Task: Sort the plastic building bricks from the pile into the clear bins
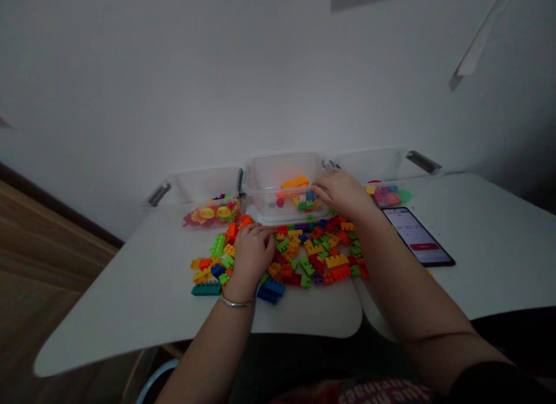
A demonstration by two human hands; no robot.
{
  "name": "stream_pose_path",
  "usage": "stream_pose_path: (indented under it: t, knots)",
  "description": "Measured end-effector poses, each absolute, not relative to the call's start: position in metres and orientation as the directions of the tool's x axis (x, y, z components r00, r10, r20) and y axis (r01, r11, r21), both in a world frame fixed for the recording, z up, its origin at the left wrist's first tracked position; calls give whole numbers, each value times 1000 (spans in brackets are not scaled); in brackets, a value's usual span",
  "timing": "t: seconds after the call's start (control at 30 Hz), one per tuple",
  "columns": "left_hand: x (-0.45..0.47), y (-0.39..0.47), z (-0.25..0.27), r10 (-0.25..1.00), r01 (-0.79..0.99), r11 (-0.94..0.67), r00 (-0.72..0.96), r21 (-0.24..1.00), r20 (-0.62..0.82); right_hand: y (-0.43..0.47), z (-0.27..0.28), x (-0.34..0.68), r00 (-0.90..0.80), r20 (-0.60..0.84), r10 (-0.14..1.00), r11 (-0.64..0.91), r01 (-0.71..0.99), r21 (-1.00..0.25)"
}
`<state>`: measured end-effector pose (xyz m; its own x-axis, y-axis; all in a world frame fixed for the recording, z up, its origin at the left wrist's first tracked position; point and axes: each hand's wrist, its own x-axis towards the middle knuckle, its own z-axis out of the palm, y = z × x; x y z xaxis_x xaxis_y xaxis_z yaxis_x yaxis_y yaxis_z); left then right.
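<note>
My left hand [255,248], with a bracelet [237,303] at its wrist, rests over a loose pile of toy building bricks [315,249]. Its fingers are curled down among them, and whatever they grip is hidden. My right hand [343,193] is at the right side of a clear plastic box [284,160], its bent fingertips close together over the near right rim. I cannot make out anything between them. Inside that box lie an orange piece [295,182] and several small coloured bricks. Near my left wrist sit a blue brick [271,289] and a teal brick [207,289].
A left clear bin [204,181] holds red and yellow pieces; a right clear bin [369,158] holds pink, blue and green ones. A phone [419,236] with a lit screen lies beside my right forearm. The white table [143,294] meets the wall behind the bins.
</note>
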<state>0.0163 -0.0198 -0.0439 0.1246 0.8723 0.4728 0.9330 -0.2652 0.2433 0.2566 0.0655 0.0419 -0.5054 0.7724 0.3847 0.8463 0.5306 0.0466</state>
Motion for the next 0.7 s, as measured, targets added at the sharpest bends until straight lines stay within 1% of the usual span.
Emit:
stream_pose_path:
  t: [0.1,0.17,0.23,0.33,0.4,0.5,0.57,0.63,0.7]
  knots:
    - [17,-21,-43,875,933,-259,117,250,470,65,41,257,-509,391,767,541,841,35]
    - [18,-21,-43,877,934,-253,110,254,468,65,41,258,-507,415,756,557,830,-1]
    - [18,-22,-42,880,934,-251,111,254,462,63,43,258,-478,487,731,576,815,-65]
    - [17,-22,-42,882,936,-250,114,248,457,53,51,257,-365,648,669,600,779,-181]
    - [17,-21,-43,883,936,-249,114,248,456,43,60,256,-300,695,654,617,742,-261]
    - [16,-20,-46,882,933,-250,109,260,458,26,73,252,-320,637,701,639,679,-362]
    - [15,-20,-48,881,929,-251,103,272,462,17,78,249,-377,561,737,635,671,-383]
    - [15,-20,-50,880,925,-248,92,286,466,14,78,247,-438,467,768,614,710,-345]
    - [15,-20,-50,880,922,-249,87,298,468,15,73,247,-484,343,805,575,778,-252]
